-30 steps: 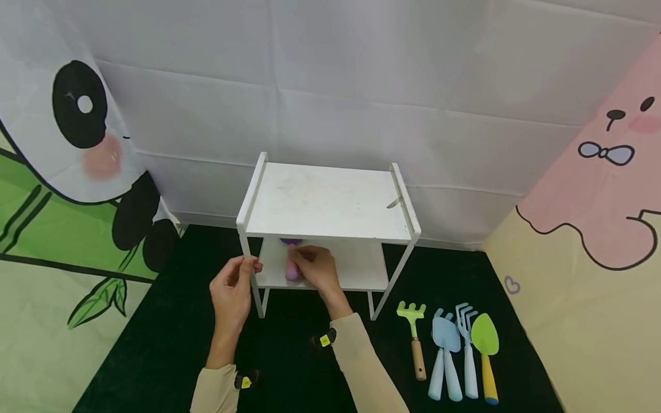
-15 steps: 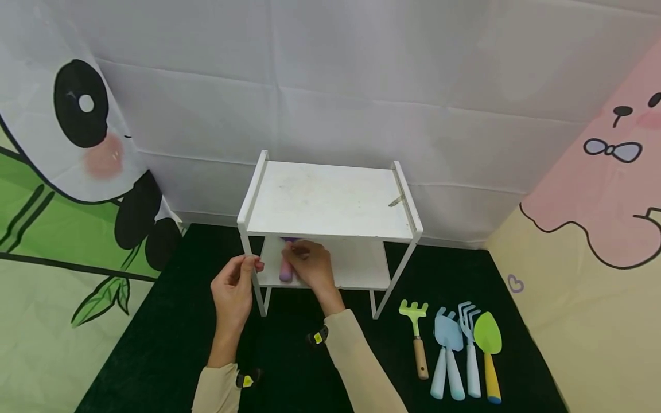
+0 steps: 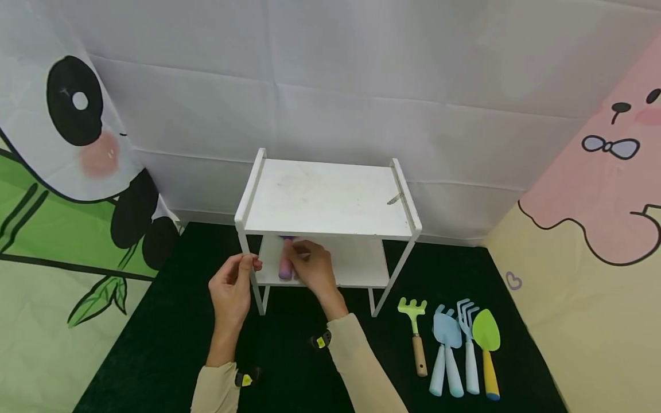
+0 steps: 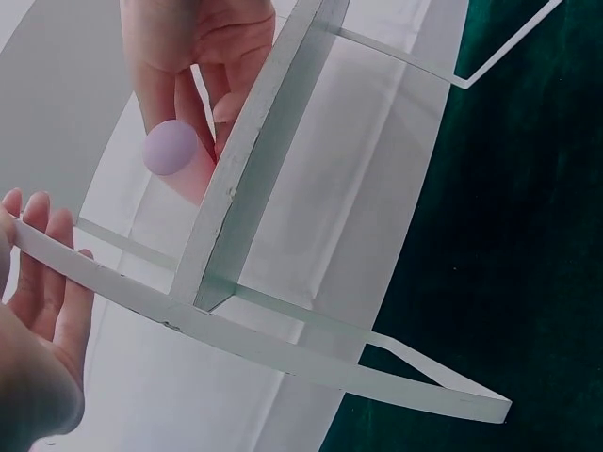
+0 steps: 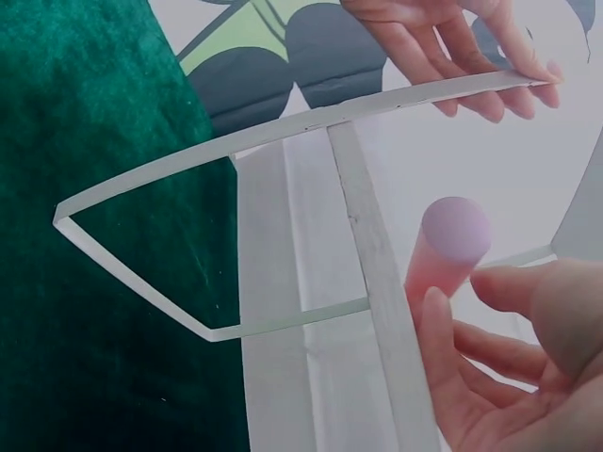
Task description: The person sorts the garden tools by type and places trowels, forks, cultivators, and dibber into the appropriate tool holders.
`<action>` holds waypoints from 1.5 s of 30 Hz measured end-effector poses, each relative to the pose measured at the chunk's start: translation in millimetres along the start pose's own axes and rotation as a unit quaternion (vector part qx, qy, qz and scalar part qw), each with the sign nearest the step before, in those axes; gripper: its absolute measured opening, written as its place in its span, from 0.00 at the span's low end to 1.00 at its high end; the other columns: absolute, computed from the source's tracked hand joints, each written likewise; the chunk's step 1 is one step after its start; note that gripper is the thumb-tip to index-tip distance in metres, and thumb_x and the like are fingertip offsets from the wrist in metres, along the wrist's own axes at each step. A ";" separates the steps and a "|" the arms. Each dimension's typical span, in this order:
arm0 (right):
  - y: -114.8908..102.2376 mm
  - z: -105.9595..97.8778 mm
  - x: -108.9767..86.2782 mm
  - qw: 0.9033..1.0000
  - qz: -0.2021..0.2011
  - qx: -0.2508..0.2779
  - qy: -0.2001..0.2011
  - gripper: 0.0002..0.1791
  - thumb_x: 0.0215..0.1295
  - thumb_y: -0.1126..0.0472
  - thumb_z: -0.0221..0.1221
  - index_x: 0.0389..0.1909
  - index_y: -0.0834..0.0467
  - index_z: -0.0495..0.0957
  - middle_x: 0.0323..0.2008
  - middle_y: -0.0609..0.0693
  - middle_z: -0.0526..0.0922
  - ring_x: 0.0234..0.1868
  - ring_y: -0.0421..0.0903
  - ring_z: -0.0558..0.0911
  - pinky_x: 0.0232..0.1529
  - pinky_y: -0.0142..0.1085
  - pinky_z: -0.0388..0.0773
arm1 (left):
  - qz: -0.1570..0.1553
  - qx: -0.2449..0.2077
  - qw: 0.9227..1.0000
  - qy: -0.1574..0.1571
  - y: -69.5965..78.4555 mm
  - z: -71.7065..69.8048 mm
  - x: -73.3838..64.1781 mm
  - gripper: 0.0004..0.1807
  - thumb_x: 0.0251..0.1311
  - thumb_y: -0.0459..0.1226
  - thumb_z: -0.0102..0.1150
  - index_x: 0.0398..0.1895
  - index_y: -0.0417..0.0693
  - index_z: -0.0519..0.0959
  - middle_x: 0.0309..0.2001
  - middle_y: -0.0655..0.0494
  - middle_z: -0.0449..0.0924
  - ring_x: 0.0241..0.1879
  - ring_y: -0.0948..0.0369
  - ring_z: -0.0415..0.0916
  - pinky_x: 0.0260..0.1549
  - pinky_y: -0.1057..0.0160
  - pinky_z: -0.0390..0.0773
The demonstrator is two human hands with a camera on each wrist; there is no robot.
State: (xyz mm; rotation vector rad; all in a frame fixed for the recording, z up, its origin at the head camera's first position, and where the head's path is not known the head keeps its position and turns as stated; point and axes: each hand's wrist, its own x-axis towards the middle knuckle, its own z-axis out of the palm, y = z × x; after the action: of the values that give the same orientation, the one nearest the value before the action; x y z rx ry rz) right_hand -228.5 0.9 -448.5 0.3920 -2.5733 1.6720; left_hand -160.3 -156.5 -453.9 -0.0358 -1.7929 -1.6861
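Observation:
A white two-tier shelf (image 3: pixel 330 198) stands on the dark green cloth. On its lower board (image 3: pixel 361 264) lies a tool with a pink handle (image 3: pixel 286 267) and a purple part behind, mostly hidden under the top board; its kind does not show. My right hand (image 3: pixel 316 269) reaches in from the front, thumb and fingers at the handle's right side. The right wrist view has the handle's round end (image 5: pixel 457 231) sticking out between thumb and index finger. With thumb and fingers, my left hand (image 3: pixel 230 295) grips the shelf's front left upright.
Right of the shelf lie a green hand rake (image 3: pixel 416 335) with a wooden handle, pale blue garden tools (image 3: pixel 447 332), a blue fork (image 3: pixel 469 344) and a green trowel (image 3: pixel 486 332) with a yellow handle. A white sheet (image 3: pixel 330 115) hangs close behind; printed cloths flank both sides.
The pink handle and my right hand have shifted slightly left along the lower board. My right fingers have moved a little on the handle. My left hand stays at the upright.

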 end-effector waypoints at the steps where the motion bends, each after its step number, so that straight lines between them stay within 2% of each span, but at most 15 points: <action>1: -0.3 -1.1 -1.5 1.000 0.004 0.008 -0.005 0.17 0.77 0.53 0.58 0.53 0.62 0.84 0.48 0.57 0.87 0.44 0.50 0.87 0.41 0.39 0.85 | -0.001 0.001 1.000 0.000 5.1 0.9 -0.5 0.09 0.75 0.27 0.52 0.42 0.27 0.82 0.35 0.43 0.86 0.36 0.67 0.82 0.49 0.72 0.79; 3: -0.8 -3.4 -4.7 1.000 0.012 0.022 -0.015 0.18 0.76 0.55 0.59 0.56 0.63 0.82 0.50 0.59 0.86 0.39 0.49 0.87 0.35 0.36 0.85 | 0.001 0.001 1.000 -0.001 15.4 2.5 -1.5 0.10 0.75 0.26 0.52 0.42 0.26 0.81 0.35 0.40 0.85 0.36 0.67 0.82 0.48 0.72 0.79; 5: -1.3 -5.7 -7.9 0.999 0.019 0.038 -0.025 0.18 0.76 0.57 0.59 0.59 0.65 0.80 0.51 0.60 0.85 0.36 0.49 0.87 0.31 0.34 0.84 | 0.002 0.002 1.000 -0.001 19.6 3.0 -1.9 0.10 0.75 0.26 0.52 0.41 0.26 0.81 0.35 0.39 0.85 0.36 0.67 0.82 0.48 0.73 0.79; 7: -2.0 -8.0 -10.9 0.998 0.021 0.046 -0.029 0.19 0.75 0.58 0.60 0.60 0.65 0.78 0.51 0.61 0.84 0.36 0.49 0.88 0.30 0.34 0.85 | 0.002 0.003 1.000 -0.002 21.4 3.2 -2.0 0.10 0.75 0.27 0.52 0.41 0.25 0.81 0.35 0.39 0.85 0.36 0.67 0.82 0.48 0.73 0.79; 12: -1.8 -13.9 -17.5 0.999 0.004 0.042 -0.020 0.21 0.74 0.56 0.61 0.58 0.67 0.79 0.51 0.61 0.85 0.41 0.52 0.88 0.33 0.34 0.85 | 0.001 0.004 1.000 0.002 22.4 3.3 -1.3 0.11 0.75 0.28 0.52 0.41 0.25 0.81 0.34 0.43 0.85 0.35 0.68 0.82 0.47 0.73 0.79; 17: 2.5 -19.8 -24.3 0.998 -0.024 0.050 -0.005 0.19 0.73 0.60 0.62 0.57 0.69 0.79 0.50 0.61 0.84 0.43 0.55 0.87 0.34 0.34 0.85 | -0.003 0.008 1.000 0.002 22.3 3.6 -1.5 0.11 0.76 0.28 0.52 0.41 0.25 0.81 0.34 0.44 0.86 0.36 0.68 0.82 0.48 0.74 0.79; 24: 8.4 -27.1 -32.6 0.997 -0.063 0.042 0.014 0.18 0.72 0.60 0.63 0.55 0.68 0.80 0.50 0.60 0.85 0.47 0.56 0.86 0.48 0.39 0.85 | -0.013 0.006 1.000 0.005 22.4 4.3 -1.7 0.11 0.76 0.29 0.53 0.41 0.26 0.81 0.35 0.38 0.85 0.36 0.66 0.83 0.48 0.73 0.79; 30: 12.4 -33.4 -42.4 0.996 -0.056 0.060 0.020 0.19 0.73 0.58 0.63 0.57 0.66 0.80 0.52 0.58 0.85 0.48 0.53 0.86 0.50 0.41 0.84 | -0.013 0.008 1.000 0.007 21.7 3.4 -2.4 0.11 0.76 0.29 0.53 0.42 0.26 0.82 0.35 0.39 0.85 0.36 0.67 0.83 0.49 0.73 0.79; 38: 24.3 -42.3 -59.7 0.993 -0.066 0.090 0.034 0.18 0.72 0.59 0.64 0.58 0.65 0.80 0.53 0.60 0.84 0.48 0.53 0.85 0.52 0.41 0.83 | -0.018 0.007 1.000 0.012 22.8 2.0 -3.3 0.11 0.75 0.29 0.53 0.41 0.26 0.82 0.34 0.53 0.87 0.36 0.69 0.83 0.48 0.74 0.78; 42: 28.4 -48.8 -69.3 0.993 -0.059 0.092 0.051 0.18 0.72 0.62 0.64 0.58 0.63 0.79 0.54 0.59 0.84 0.49 0.52 0.84 0.53 0.40 0.82 | -0.018 0.005 1.000 0.008 22.9 2.8 -3.0 0.11 0.75 0.29 0.53 0.42 0.26 0.82 0.34 0.52 0.87 0.36 0.68 0.83 0.49 0.74 0.78; 45: 27.9 -54.0 -74.9 0.993 -0.047 0.091 0.058 0.17 0.72 0.65 0.63 0.59 0.66 0.78 0.55 0.62 0.83 0.49 0.55 0.84 0.54 0.42 0.82 | -0.015 0.007 1.000 0.007 22.5 3.0 -2.7 0.11 0.75 0.29 0.54 0.42 0.26 0.82 0.34 0.48 0.87 0.36 0.68 0.83 0.49 0.74 0.78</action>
State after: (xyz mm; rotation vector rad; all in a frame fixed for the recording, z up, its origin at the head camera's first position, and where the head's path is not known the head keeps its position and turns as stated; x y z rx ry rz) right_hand -167.9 74.3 -464.2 0.4045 -2.2917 1.8440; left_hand -149.4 -149.0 -435.2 0.0095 -1.8032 -1.6899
